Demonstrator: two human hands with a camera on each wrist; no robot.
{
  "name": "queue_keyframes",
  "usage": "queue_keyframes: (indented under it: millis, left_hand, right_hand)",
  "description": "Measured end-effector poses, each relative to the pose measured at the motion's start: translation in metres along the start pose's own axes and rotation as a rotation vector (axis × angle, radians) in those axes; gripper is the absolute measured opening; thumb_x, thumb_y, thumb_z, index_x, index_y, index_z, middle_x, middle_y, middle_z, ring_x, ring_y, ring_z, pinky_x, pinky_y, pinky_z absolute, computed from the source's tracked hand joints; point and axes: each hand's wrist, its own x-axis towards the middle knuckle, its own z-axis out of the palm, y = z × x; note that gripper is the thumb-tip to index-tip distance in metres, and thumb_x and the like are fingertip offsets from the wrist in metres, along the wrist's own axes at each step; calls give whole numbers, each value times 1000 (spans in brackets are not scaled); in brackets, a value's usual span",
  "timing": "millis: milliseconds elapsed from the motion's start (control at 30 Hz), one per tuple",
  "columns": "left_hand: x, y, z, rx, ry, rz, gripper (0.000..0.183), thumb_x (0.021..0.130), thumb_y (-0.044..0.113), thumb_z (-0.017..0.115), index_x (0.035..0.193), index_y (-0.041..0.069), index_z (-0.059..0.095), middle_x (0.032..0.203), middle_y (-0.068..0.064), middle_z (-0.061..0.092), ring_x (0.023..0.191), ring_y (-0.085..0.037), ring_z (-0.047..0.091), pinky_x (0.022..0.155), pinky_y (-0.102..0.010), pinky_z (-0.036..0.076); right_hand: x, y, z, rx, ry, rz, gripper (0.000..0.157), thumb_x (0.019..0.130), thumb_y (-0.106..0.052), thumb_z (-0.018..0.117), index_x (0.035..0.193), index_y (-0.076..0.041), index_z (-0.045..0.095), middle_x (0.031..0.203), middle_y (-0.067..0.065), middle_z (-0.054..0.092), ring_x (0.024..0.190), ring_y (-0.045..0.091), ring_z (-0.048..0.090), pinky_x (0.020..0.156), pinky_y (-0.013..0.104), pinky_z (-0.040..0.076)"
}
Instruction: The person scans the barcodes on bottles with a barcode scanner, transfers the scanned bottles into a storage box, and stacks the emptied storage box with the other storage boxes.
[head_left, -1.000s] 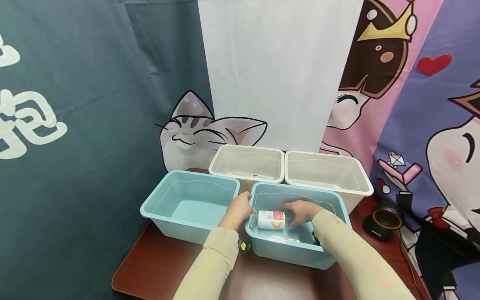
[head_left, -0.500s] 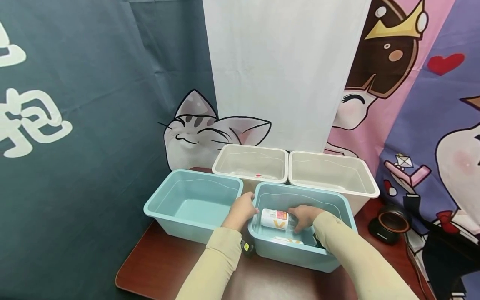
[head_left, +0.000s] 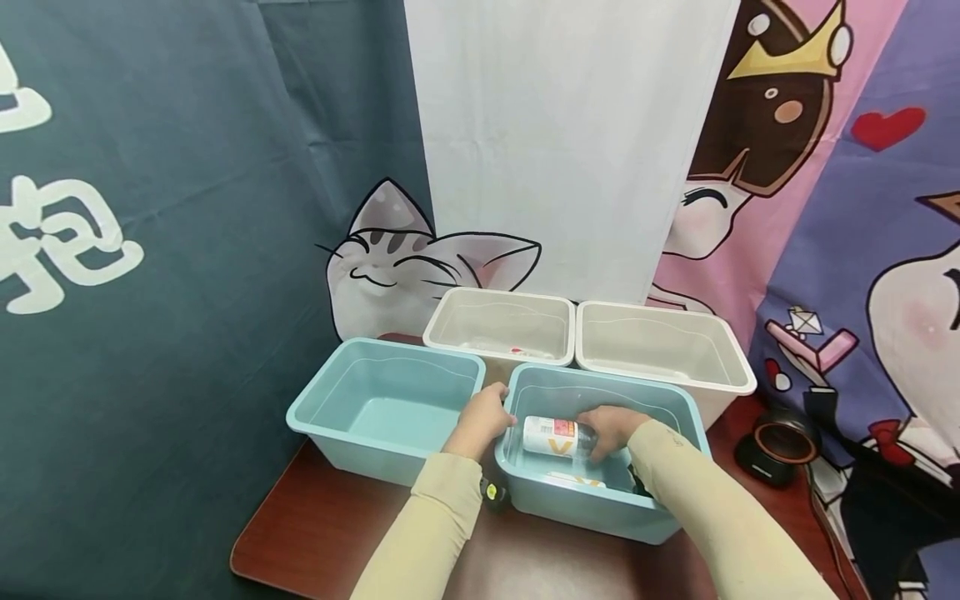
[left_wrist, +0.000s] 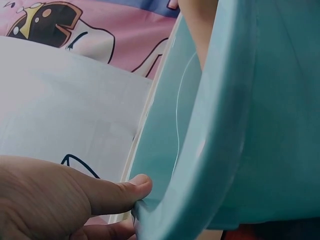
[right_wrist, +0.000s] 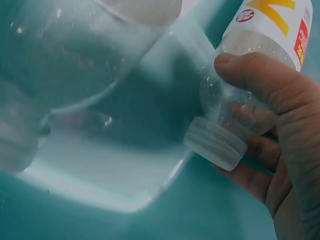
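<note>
A clear plastic bottle with a white label (head_left: 550, 437) lies inside the right-hand light-blue bin (head_left: 600, 508). My right hand (head_left: 609, 429) is down in the bin and grips that bottle. In the right wrist view, the thumb and fingers of my right hand (right_wrist: 285, 130) curl round the bottle (right_wrist: 235, 95) near its capped end. My left hand (head_left: 482, 419) holds the bin's left rim. The left wrist view has the thumb of my left hand (left_wrist: 65, 197) on the rim (left_wrist: 200, 165) and fingers below. Another clear bottle (right_wrist: 90, 60) lies in the bin, partly hidden by its front wall in the head view.
A second light-blue bin (head_left: 382, 429) stands to the left. Behind are two off-white bins, the left one (head_left: 498, 321) with a small red-marked item inside, the right one (head_left: 660, 337) beside it. A black round device (head_left: 776, 454) with a cable sits at the table's right.
My right hand has moved left onto the bottle and taken hold of its end. The left hand stays on the rim. The head view has shifted slightly.
</note>
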Motion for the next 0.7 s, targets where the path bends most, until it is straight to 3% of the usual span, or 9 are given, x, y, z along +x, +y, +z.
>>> queue_keyframes:
  millis: [233,700]
  left_hand:
    - [-1,-1,-1,5,10,18,58,83,9,82,135,2,59,136,-16,62,124,-37,59,101,-53,51]
    - [-3,2,0,49,34,25,58,81,11,83,134,3,61,129,-18,66,118,-38,63,98,-55,53]
  right_hand:
    - [-10,2,-12,-12,36,-18,62,67,-26,91,123,-14,66,103,-7,67,95,15,60,94,43,53]
    - [-40,5,-36,21,76,18,62,67,-24,90,123,-12,66,100,-5,67,91,16,61,89,44,56]
